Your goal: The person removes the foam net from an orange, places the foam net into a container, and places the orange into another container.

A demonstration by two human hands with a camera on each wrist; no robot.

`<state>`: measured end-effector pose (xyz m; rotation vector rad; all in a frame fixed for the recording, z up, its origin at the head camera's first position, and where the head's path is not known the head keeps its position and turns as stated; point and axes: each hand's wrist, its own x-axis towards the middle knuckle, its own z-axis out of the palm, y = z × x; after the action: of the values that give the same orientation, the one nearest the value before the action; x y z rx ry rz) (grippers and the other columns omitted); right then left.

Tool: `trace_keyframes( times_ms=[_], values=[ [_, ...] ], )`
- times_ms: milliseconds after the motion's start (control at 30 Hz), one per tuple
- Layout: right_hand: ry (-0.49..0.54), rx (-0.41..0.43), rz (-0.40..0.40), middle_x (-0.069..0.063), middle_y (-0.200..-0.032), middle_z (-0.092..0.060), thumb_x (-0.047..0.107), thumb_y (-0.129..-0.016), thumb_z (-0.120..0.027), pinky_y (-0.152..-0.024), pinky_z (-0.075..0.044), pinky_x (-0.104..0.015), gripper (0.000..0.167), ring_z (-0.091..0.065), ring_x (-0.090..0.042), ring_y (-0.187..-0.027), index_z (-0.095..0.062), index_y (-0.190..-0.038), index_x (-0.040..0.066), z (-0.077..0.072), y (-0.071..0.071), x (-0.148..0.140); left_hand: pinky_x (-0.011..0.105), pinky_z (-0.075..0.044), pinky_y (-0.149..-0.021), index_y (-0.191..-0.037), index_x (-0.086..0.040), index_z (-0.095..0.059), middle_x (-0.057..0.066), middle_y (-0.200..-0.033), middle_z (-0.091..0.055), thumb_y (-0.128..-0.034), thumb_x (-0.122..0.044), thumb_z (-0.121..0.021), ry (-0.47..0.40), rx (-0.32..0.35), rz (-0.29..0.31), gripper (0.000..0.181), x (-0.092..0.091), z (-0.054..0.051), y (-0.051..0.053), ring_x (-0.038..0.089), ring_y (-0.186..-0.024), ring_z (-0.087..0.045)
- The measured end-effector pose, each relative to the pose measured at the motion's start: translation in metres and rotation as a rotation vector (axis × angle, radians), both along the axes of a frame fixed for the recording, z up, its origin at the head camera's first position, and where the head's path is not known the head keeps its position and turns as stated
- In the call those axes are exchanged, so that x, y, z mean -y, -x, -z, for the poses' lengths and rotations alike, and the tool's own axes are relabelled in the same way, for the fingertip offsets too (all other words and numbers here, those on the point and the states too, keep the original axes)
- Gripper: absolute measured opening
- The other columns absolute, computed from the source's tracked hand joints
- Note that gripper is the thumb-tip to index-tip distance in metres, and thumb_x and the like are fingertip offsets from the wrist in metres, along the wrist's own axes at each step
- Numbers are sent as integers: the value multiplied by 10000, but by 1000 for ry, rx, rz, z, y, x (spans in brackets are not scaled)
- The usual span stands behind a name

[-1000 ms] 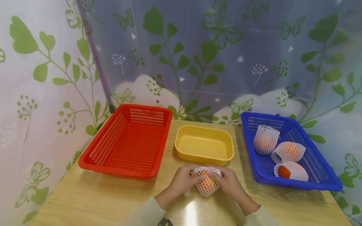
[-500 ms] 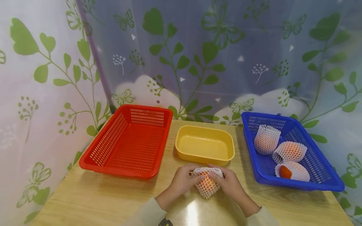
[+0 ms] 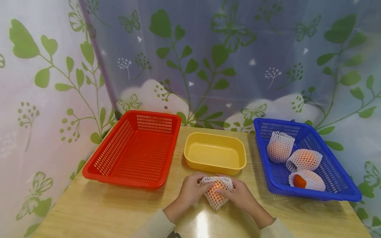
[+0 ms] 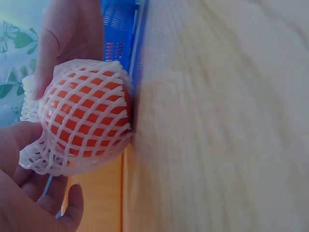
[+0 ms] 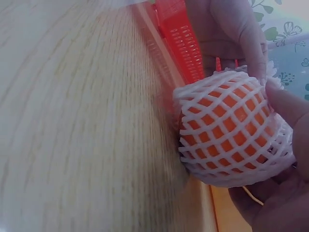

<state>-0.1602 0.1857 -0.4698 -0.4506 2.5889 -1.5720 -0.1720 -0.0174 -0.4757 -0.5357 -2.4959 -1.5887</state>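
Observation:
Between both hands, just in front of the yellow tray, is a round orange-coloured fruit [image 3: 217, 191] in a white foam net sleeve [image 4: 87, 116]. My left hand [image 3: 191, 191] pinches the sleeve's upper left edge, its thumb lying across the net. My right hand [image 3: 242, 195] grips the other side, with the thumb on the net's front. In the right wrist view the fruit [image 5: 227, 123] shows through the mesh, and the right thumb [image 5: 289, 104] presses the sleeve near its gathered end. The fingers behind the fruit are partly hidden.
A yellow tray [image 3: 215, 168] stands just beyond the hands. To the left is a red perforated basket [image 3: 131, 181]. On the right, a blue basket [image 3: 300, 191] holds three netted fruits [image 3: 279, 148], one with bare orange skin showing. A patterned curtain [image 3: 190, 66] hangs behind the wooden table [image 3: 104, 211].
My right thumb has slid down from the sleeve's rim onto the front of the net. The netted fruit has shifted slightly left. Both hands keep their hold, and the baskets have not moved.

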Motion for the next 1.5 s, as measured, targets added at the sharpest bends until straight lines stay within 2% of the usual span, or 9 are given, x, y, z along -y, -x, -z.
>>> trace_keyframes(
  times_ms=[167, 367, 567, 733, 867, 1133, 1233, 1367, 1500],
  values=[
    [-49, -68, -5, -43, -1072, -708, 281, -852, -753, -816, -522, -265, 465, -638, -107, -945, -641, -1245, 56, -1, 1, 2, 271, -509, -774, -970, -65, -731, 10, -925, -705, -839, -173, -769, 10, 19, 29, 174, 3, -2, 1, 110, -861, -620],
    [-71, -94, 10, -35, -1045, -720, 290, -854, -750, -780, -532, -255, 428, -650, -88, -901, -671, -1212, 69, -5, 2, 1, 290, -523, -834, -1077, -75, -705, 30, -1038, -680, -849, -201, -762, 5, 78, 95, 266, 6, -4, 0, 170, -987, -620],
    [-92, -130, 44, -36, -1073, -721, 290, -851, -750, -792, -535, -277, 395, -661, -145, -947, -700, -1192, 98, -7, 2, 3, 303, -533, -856, -1132, -57, -675, 54, -1100, -661, -844, -185, -767, 2, 135, 108, 328, 8, -4, 0, 212, -1049, -609],
    [-126, -212, 109, -9, -1094, -718, 260, -830, -764, -880, -531, -391, 330, -666, -221, -1027, -740, -1126, 117, -8, 1, 5, 358, -528, -888, -1159, -48, -659, 69, -1128, -659, -843, -203, -770, 2, 127, 129, 369, 8, -5, -1, 244, -1089, -602],
    [-132, -302, 138, -10, -1053, -728, 197, -805, -783, -860, -541, -398, 282, -687, -238, -986, -759, -1067, 97, -8, 1, 7, 374, -531, -888, -1188, -40, -644, 92, -1161, -646, -854, -205, -760, -15, 129, 147, 390, 7, -6, -1, 267, -1113, -592],
    [-109, -427, 196, -4, -964, -744, 71, -737, -826, -794, -564, -344, 253, -709, -201, -899, -778, -986, 86, -2, 0, 11, 250, -528, -846, -1183, -22, -646, 110, -1139, -658, -857, -181, -755, -43, 136, 185, 379, 5, -6, -2, 254, -1062, -617],
    [-83, -421, 203, -4, -953, -747, 68, -749, -817, -770, -568, -315, 239, -706, -174, -884, -778, -984, 95, 0, 0, 12, 221, -526, -816, -1175, -27, -652, 107, -1120, -664, -854, -196, -758, -32, 123, 179, 378, 4, -5, -2, 241, -1033, -624],
    [-36, -328, 204, -16, -962, -745, 115, -792, -791, -746, -561, -267, 218, -691, -143, -886, -767, -1009, 102, 1, 0, 12, 224, -526, -812, -1167, -39, -656, 95, -1115, -660, -854, -213, -759, -19, 125, 167, 373, 4, -4, -1, 239, -1033, -620],
    [-27, -221, 226, -31, -992, -733, 184, -818, -779, -761, -549, -251, 274, -678, -138, -898, -733, -1072, 94, 2, -3, 11, 243, -525, -816, -1158, -47, -662, 89, -1115, -663, -848, -231, -764, 5, 121, 152, 375, 4, -3, -2, 246, -1035, -618]
  ],
)
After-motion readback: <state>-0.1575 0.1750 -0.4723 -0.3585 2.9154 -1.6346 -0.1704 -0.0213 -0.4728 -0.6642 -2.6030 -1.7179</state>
